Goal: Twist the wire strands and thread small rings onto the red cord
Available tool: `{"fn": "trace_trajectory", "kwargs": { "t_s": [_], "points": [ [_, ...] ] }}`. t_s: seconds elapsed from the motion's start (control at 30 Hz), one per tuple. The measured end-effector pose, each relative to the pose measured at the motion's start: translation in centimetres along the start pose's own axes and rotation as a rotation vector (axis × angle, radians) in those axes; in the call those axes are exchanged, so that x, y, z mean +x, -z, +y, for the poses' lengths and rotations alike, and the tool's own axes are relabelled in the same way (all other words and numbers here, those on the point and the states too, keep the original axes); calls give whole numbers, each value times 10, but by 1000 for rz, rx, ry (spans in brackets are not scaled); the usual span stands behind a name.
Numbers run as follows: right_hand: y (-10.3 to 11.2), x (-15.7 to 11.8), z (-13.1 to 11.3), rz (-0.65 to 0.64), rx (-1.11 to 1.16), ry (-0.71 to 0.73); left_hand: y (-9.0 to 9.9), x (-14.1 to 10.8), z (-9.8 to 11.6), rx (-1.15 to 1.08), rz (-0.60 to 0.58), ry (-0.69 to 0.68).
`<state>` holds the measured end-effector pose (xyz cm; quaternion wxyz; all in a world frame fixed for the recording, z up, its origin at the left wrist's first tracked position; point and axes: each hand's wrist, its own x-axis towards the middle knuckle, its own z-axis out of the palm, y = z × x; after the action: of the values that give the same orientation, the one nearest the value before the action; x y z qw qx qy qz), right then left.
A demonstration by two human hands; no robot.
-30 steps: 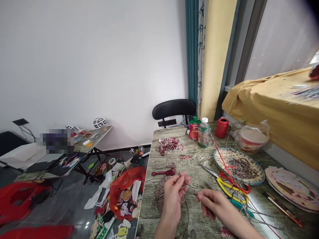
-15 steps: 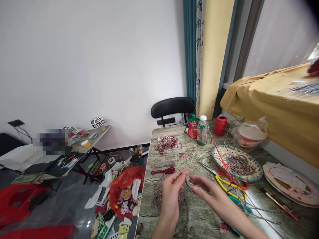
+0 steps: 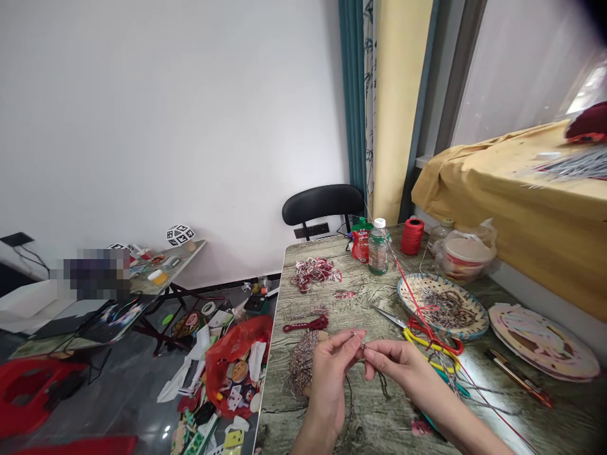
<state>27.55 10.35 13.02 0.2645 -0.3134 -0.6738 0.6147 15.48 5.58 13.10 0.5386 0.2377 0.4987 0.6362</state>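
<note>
My left hand [image 3: 332, 373] and my right hand [image 3: 398, 363] meet over the wood-pattern table [image 3: 379, 430], fingertips pinched together on a thin braided cord [image 3: 360, 344]. Loose ends of the cord hang down from the fingers to the tabletop. A fuzzy bundle of the same red-and-grey cord [image 3: 301, 363] lies just left of my left hand. A finished red braided piece [image 3: 306, 325] lies beyond it. Yellow-handled scissors [image 3: 422, 335] rest right of my right hand.
A woven tray of cords [image 3: 443, 306], a round plate [image 3: 543, 341], a red thread spool [image 3: 411, 236], a bottle [image 3: 378, 246], a lidded tub [image 3: 467, 258] and a pile of red-white loops [image 3: 315, 272] crowd the table. A black chair [image 3: 322, 203] stands behind. Litter covers the floor at left.
My hands came together: the right hand closed in on the left and both now pinch the cord near its top. The view shifted slightly right.
</note>
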Motion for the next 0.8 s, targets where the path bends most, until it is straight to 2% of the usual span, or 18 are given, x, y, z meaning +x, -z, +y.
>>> {"fn": "trace_trajectory", "kwargs": {
  "t_s": [0.17, 0.27, 0.3, 0.37, 0.47, 0.53, 0.57, 0.6, 0.67, 0.73, 0.8],
  "points": [
    [-4, -2, 6, -21, -54, 13, -1, -3, -4, 40, -29, 32],
    [-4, -9, 2, 45, -159, 38, 5, -3, -5, 76, -45, 32],
    [-1, -13, 0, 118, -203, 57, 9, -2, -5, 105, -37, 21],
    [13, -24, 1, 351, -254, 60, 23, 4, -4, 217, 30, -18],
    [48, -43, 15, 727, -197, -91, 46, 17, -5, 489, 261, -215],
    [71, -55, 31, 828, -184, -192, 50, 22, -10, 639, 392, -372],
    [80, -60, 40, 825, -190, -233, 48, 23, -13, 681, 391, -403],
    [86, -64, 48, 803, -196, -258, 41, 23, -18, 696, 335, -386],
    [91, -68, 62, 718, -216, -261, 20, 21, -30, 650, 109, -252],
    [89, -69, 69, 630, -228, -220, -5, 21, -45, 545, -97, -96],
    [84, -67, 71, 550, -221, -180, -28, 24, -60, 433, -228, 43]
  ]
}}
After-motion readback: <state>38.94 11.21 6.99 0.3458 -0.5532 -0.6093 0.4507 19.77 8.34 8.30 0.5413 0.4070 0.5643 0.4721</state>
